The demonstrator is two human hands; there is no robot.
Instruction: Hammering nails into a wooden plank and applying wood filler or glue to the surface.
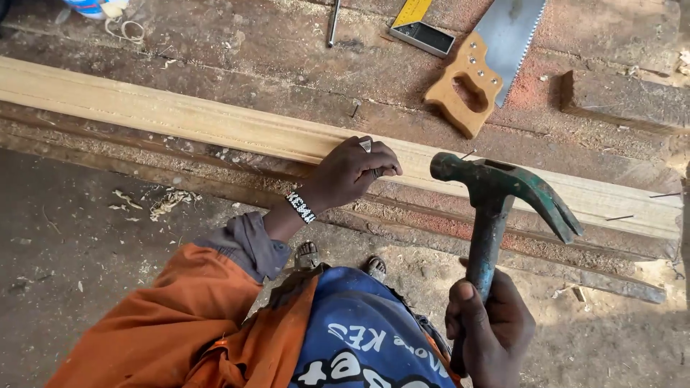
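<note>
A long pale moulded wooden strip (pixel 180 118) lies across a rough workbench (pixel 273 43). My left hand (pixel 352 171) rests on the strip's near edge, fingers pinched together as if on a small nail that I cannot make out. My right hand (pixel 489 323) grips the handle of a green-painted claw hammer (pixel 503 190), whose head hangs just right of my left hand, a little above the strip. Several thin nails (pixel 619 217) stick out of the strip's right part.
A hand saw with a wooden handle (pixel 474 75) and a yellow-and-black square (pixel 420 25) lie on the bench behind the strip. A wooden block (pixel 622 100) sits at the right. Sawdust and shavings (pixel 165 202) cover the ground below, where sandalled feet (pixel 307 253) show.
</note>
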